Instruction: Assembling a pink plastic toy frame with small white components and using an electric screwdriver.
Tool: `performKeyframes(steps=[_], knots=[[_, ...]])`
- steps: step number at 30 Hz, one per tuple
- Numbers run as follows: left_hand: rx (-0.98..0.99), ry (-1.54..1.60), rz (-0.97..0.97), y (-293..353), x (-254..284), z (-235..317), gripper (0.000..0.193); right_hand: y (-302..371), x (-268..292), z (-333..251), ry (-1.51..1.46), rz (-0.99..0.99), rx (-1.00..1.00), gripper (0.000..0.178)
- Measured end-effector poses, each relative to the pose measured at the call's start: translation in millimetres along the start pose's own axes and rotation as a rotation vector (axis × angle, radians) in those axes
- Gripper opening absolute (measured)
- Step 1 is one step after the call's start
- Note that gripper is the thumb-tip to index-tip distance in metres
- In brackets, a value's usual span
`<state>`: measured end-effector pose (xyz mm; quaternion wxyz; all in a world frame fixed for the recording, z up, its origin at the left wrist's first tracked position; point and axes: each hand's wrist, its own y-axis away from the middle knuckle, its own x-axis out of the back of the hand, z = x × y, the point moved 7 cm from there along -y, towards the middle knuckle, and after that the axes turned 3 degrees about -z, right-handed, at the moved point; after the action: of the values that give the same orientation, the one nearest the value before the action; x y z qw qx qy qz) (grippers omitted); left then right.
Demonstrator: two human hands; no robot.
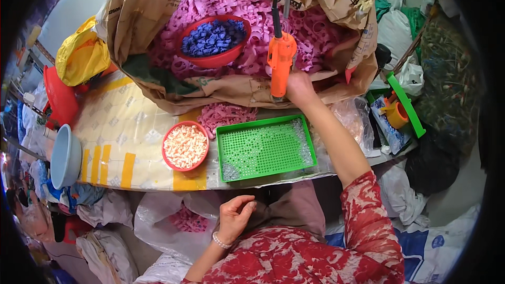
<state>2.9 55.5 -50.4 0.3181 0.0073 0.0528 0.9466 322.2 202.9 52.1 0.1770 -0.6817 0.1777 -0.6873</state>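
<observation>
Where a table begins at the left, a pale blue basin sits tilted at its edge, below a red basin and a yellow bag. Yellow tape stripes its cream patterned cover. Next come a red bowl of cream pieces and a pink heap, in front of a big brown paper sack of pink pieces. Below the table edge, the left hand is half curled, nothing visible in it. A perforated green tray lies on the table, holding silvery bits. Above it hangs an orange power tool; beside this, the right hand reaches over the sack's rim, fingers hidden, its grip impossible to tell. Farther right are clear plastic, a green basket and a dark bag
</observation>
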Motion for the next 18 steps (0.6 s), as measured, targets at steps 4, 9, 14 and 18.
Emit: performKeyframes(steps=[4, 9, 14, 18], knots=[[-0.015, -0.051, -0.027, -2.1, -4.9, 2.4, 0.016, 26.9, 54.3, -7.7, -0.16, 0.211, -0.126, 0.028], [-0.054, -0.079, -0.084, -8.6, -18.9, 13.7, 0.016, 79.6, 83.0, -8.1, -0.271, 0.306, -0.21, 0.034], [-0.015, 0.001, -0.127, -12.3, -27.2, 14.5, 0.016, 146.1, 81.1, -13.4, -0.557, 0.234, -0.49, 0.033], [0.081, 0.196, -0.137, -22.9, -32.3, 22.4, 0.025, 160.6, 69.1, -56.1, -1.364, 0.091, -0.524, 0.029]])
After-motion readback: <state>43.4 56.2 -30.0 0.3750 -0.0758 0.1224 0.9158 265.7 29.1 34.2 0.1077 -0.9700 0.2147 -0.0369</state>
